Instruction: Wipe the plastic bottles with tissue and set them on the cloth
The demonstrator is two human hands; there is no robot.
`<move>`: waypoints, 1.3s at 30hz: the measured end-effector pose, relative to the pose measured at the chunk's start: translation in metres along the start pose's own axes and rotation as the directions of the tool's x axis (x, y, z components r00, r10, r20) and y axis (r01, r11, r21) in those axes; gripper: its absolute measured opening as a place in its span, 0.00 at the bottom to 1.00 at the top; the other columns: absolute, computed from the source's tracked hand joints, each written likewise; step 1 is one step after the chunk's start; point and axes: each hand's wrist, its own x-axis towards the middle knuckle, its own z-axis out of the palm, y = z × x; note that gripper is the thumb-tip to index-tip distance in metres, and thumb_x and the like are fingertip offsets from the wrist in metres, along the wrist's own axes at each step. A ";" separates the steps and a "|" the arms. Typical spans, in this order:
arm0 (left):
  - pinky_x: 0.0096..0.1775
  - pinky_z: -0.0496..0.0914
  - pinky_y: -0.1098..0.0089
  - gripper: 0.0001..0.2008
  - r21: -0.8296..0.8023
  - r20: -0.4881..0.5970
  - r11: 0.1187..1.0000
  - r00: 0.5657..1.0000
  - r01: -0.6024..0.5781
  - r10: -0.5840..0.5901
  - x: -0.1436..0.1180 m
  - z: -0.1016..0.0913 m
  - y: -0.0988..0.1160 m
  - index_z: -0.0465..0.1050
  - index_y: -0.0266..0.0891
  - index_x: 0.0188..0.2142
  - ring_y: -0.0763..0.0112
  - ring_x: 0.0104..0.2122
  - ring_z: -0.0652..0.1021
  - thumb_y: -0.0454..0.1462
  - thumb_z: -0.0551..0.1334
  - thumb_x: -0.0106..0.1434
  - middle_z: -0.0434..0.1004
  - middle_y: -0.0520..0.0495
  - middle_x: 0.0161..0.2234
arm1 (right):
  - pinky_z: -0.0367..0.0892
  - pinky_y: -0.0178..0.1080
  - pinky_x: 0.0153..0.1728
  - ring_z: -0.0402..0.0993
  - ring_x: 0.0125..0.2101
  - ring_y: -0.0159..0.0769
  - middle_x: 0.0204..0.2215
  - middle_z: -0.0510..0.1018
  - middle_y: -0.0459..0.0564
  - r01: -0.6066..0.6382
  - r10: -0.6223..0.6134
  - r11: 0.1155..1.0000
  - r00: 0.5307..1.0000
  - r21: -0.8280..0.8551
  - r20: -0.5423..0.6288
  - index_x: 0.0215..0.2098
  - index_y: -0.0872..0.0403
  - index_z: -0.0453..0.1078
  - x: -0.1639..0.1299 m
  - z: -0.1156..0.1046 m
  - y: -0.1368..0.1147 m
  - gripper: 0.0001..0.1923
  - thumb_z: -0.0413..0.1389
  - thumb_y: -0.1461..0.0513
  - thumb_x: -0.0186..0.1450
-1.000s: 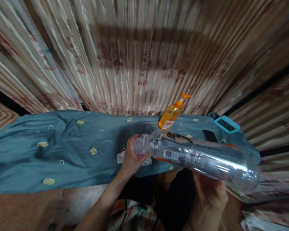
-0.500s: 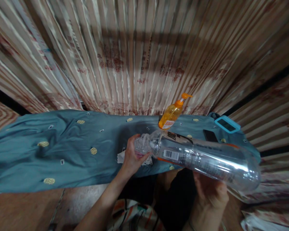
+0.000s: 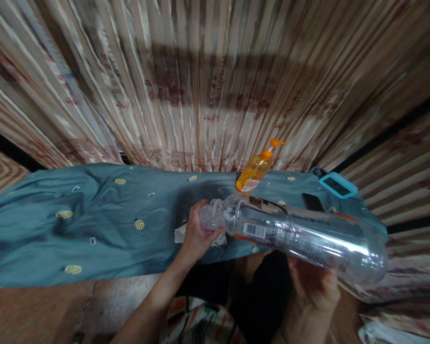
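Striped curtains hung behind the blue-clothed table (image 3: 93,229) where our right hand (image 3: 313,291) cradled a clear bottle (image 3: 301,236) sideways while our left hand (image 3: 197,234) pinched its neck, a grip we judged could slip.

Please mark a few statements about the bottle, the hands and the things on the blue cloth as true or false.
1. The right hand holds the clear bottle from below. True.
2. The bottle stands upright. False: it lies nearly level.
3. The left hand is at the bottle's neck end, on crumpled plastic. True.
4. The pump bottle is green. False: orange.
5. A dark phone lies on the cloth. True.
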 end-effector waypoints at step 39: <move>0.62 0.77 0.51 0.40 0.001 0.004 0.999 0.999 -0.035 0.035 -0.001 -0.001 -0.003 0.64 0.45 0.65 0.51 0.60 0.81 0.40 0.79 0.57 0.78 0.41 0.60 | 0.78 0.29 0.24 0.81 0.25 0.29 0.31 0.89 0.32 -0.034 0.035 0.999 0.998 0.024 -0.057 0.37 0.39 0.85 0.002 0.010 -0.005 0.33 0.80 0.47 0.32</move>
